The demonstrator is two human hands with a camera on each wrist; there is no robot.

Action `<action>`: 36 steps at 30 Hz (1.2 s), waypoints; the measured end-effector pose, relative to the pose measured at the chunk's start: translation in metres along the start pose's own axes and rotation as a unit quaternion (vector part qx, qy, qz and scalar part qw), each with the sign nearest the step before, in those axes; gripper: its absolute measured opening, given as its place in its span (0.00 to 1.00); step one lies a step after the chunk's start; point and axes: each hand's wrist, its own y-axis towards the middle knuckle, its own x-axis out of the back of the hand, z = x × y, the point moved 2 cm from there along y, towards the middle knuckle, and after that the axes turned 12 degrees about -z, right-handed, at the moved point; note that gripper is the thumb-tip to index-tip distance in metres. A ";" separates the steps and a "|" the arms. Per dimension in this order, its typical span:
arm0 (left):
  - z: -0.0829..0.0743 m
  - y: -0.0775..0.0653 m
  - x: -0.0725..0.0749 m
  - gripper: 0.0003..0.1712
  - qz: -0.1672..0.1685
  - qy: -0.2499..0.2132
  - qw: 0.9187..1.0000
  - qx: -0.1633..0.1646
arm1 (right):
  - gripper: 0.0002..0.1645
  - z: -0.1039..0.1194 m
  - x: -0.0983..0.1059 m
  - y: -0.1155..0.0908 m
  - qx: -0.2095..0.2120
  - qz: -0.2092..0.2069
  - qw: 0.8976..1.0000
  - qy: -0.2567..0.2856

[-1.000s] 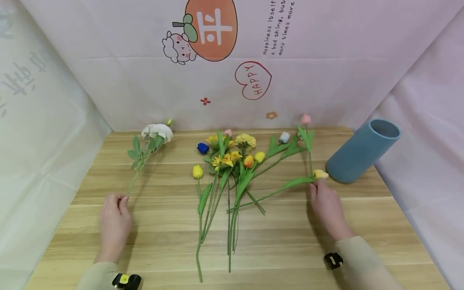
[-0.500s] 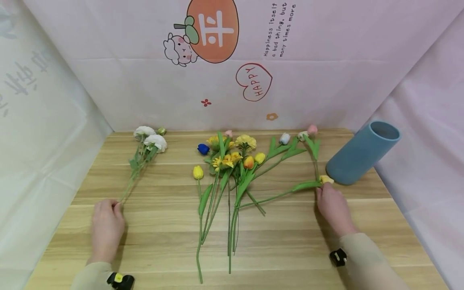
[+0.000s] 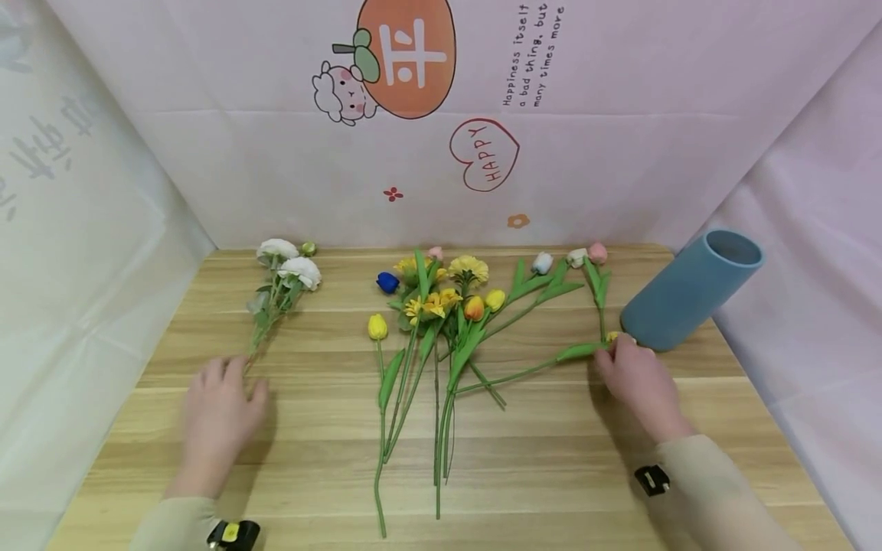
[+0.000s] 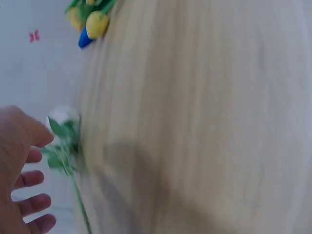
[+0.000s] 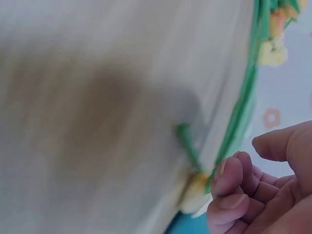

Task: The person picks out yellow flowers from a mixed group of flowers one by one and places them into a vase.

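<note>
White artificial flowers (image 3: 300,272) lie at the table's back left, their stems pointing toward my left hand (image 3: 219,413). That hand hovers by the stem ends, fingers spread and thumb apart; the left wrist view shows its fingers (image 4: 30,179) beside a flower stem (image 4: 83,204) with nothing gripped. My right hand (image 3: 641,383) is over the head of a pale yellow tulip (image 3: 612,336), partly covering it. In the right wrist view the thumb (image 5: 273,145) stands off from the loosely bent fingers, close to the yellow tulip. A pink tulip (image 3: 597,253) lies beyond, its lower stem hidden by the hand.
A blue cylindrical vase (image 3: 678,298) leans at the right. Mid-table lie a yellow tulip (image 3: 377,327), a blue tulip (image 3: 388,282), an orange tulip (image 3: 474,308) and several other flowers with crossing stems. White cloth (image 3: 276,176) hangs behind the wooden table (image 3: 310,444).
My left hand lowered the white flowers beside another white bloom and let go, its fingers spreading. My right hand moved right with the pink tulip, laid it down and loosened its grip.
</note>
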 end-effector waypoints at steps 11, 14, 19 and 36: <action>-0.055 0.010 -0.030 0.42 0.087 0.010 0.986 -0.145 | 0.23 0.059 -0.012 -0.001 0.035 0.064 0.997 0.026; -0.059 0.007 -0.039 0.43 0.128 0.022 0.982 -0.139 | 0.26 0.069 -0.021 -0.003 0.035 0.093 0.995 0.020; -0.062 0.002 -0.048 0.46 0.186 0.028 0.976 -0.113 | 0.34 0.074 -0.035 -0.002 0.027 0.118 0.993 0.004; -0.060 -0.003 -0.057 0.46 0.208 0.021 0.974 -0.093 | 0.28 0.055 -0.054 0.004 -0.058 0.149 0.985 0.065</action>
